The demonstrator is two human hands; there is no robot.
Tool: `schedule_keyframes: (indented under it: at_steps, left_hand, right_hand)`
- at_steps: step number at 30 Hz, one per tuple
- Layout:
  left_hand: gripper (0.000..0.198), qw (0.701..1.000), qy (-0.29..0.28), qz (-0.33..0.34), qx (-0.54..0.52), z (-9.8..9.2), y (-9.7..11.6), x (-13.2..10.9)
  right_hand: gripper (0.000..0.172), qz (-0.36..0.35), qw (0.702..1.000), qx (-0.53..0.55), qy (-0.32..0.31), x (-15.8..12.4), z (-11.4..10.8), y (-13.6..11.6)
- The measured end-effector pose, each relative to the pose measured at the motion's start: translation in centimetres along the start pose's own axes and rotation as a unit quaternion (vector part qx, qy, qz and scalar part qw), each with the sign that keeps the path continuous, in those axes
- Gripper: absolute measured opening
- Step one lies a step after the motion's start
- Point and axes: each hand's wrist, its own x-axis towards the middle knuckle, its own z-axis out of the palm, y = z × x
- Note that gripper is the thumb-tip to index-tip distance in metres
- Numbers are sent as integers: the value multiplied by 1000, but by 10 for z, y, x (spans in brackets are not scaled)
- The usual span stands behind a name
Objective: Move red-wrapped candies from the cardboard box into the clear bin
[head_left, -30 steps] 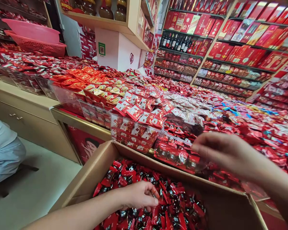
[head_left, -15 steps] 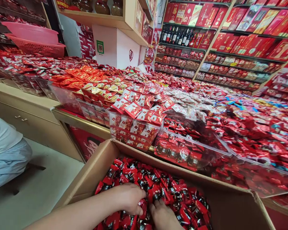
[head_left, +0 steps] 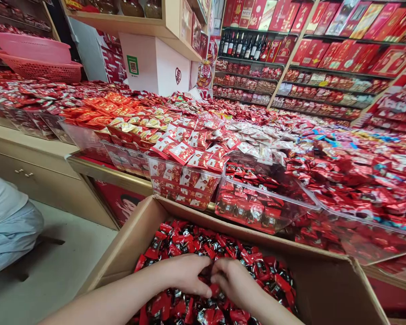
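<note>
A cardboard box (head_left: 325, 289) holds a heap of red-and-black wrapped candies (head_left: 186, 243). Over the middle of the heap, my left hand (head_left: 189, 273) curls its fingers and thumb around some of the candies. Facing it, my right hand (head_left: 235, 280) has its fingers bent inward on candies, its fingertips close to those of my left hand. How many candies lie between the hands is hidden by the fingers.
Beyond the box, a clear bin (head_left: 257, 212) holds similar red-and-black candies. Beside it stands a bin of red-and-white packets (head_left: 182, 180). A person's light-clothed body (head_left: 10, 225) is at left. Pink baskets (head_left: 37, 58) sit on the far left display.
My right hand has risen out of the candies and moved up beside my left hand, showing more of its wrist. The view has shifted slightly.
</note>
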Motion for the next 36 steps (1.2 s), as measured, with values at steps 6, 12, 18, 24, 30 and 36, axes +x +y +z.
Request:
schedule_keyframes:
  at_steps: [6,12,18,24,30,36]
  left_hand:
    - [27,948,22,33,-317,-4,12,9]
    - [29,877,110,56,-464,-10,23,6]
    - [44,844,122,80,-516,-4,24,4]
    - [37,832,132,80,-533,-5,24,3]
    - [34,821,153,46,-548,-9,25,3]
    - [37,803,161,10,-574,-9,21,5]
  right_hand:
    - [24,57,943,309,109,-4,-34,-15]
    - [25,60,895,430,103,-7,-42,-16]
    - [23,54,864,485,126,-8,-37,-20]
    - [24,29,872,478,104,-9,-35,-22]
    - [28,-9,921,363,137,-7,-33,-24]
    - [44,-178,955,-79,224,-17,-32,-28]
